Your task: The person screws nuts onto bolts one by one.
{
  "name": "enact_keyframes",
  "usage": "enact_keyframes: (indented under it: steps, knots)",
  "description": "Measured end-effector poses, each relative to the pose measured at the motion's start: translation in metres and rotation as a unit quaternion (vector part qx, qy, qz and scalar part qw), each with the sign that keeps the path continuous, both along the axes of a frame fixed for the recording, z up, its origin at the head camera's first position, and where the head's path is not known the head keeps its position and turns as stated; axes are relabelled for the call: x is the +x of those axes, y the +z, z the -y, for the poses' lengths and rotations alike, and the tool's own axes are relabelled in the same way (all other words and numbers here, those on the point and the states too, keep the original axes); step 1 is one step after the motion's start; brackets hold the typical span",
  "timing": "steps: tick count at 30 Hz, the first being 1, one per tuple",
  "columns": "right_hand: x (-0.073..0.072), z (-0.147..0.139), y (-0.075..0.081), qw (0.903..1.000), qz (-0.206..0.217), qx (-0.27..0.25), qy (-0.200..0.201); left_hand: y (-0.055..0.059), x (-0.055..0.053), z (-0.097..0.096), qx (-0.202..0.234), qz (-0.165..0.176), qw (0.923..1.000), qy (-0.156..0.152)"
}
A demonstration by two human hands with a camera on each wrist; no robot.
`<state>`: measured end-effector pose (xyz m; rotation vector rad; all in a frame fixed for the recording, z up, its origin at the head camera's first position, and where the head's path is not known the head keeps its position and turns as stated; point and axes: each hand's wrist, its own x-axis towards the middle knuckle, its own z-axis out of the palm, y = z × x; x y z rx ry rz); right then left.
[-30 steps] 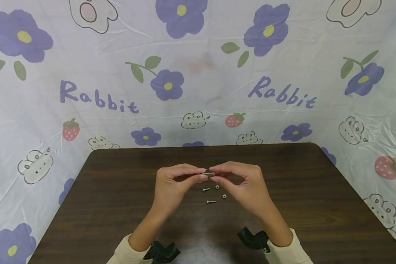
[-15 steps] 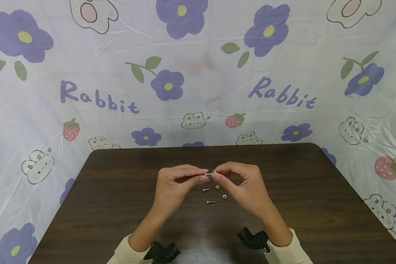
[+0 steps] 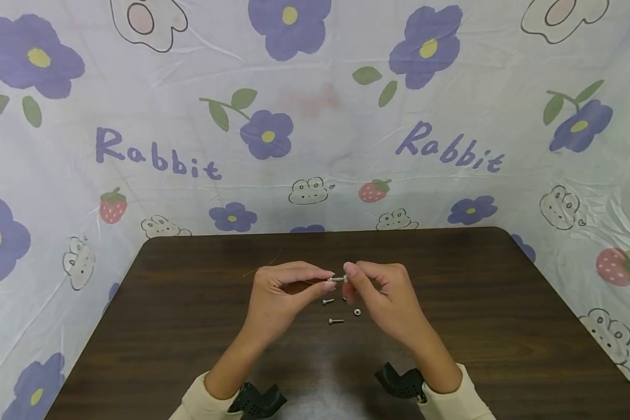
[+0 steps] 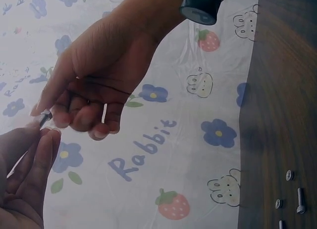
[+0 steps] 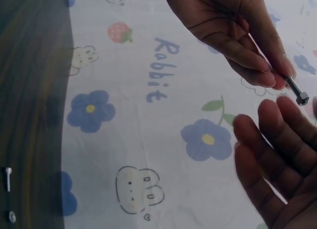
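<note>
My left hand [image 3: 283, 286] pinches a small metal bolt [image 3: 336, 279] between thumb and fingertips above the table. In the right wrist view the bolt's threads [image 5: 293, 84] stick out from the left fingertips, with a hex nut [image 5: 302, 98] at their free end. Around that end my right hand [image 3: 383, 294] has its thumb raised and its fingers lower, apart from each other. The right fingers [image 5: 270, 140] look spread and loosely bent, with the nut showing in the gap. Whatever part of the bolt lies inside the left pinch is hidden.
On the dark wooden table [image 3: 451, 326] lie two bolts, a shorter bolt [image 3: 328, 301] and a nearer bolt [image 3: 336, 321]. A nut [image 3: 357, 312] sits beside them; another nut [image 3: 345, 298] is partly behind the right fingers. A printed cloth [image 3: 315, 151] hangs behind.
The right thumb has risen and the right fingers have dropped, parting from their pinch at the bolt's end. My left hand has shifted slightly right with the bolt. The cloth at left has shifted.
</note>
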<state>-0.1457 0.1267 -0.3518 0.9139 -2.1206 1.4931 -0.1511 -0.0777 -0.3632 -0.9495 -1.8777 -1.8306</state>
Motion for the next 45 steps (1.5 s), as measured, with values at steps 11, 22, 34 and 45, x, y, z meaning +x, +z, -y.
enact_keyframes:
  steps: [11,22,34,45]
  knots:
    - [-0.0024,-0.006,0.0041,0.9965,-0.076,-0.031,0.017,0.002,-0.0011,0.0021,0.021,0.024,0.9994,-0.011]
    - [-0.0043,-0.0031,0.0057,0.9931,-0.107,-0.033,0.036,0.001,-0.0019,0.0025,0.022,0.027,0.9994,-0.007]
    - [-0.0028,-0.0002,0.0028,0.9981,-0.06,-0.016,0.002,0.001,-0.0013,0.0015,0.01,0.007,0.9999,-0.005]
    - [-0.0019,0.0016,-0.0017,0.9988,-0.035,-0.011,-0.033,0.0005,-0.0012,-0.0001,0.011,0.011,0.9999,-0.006]
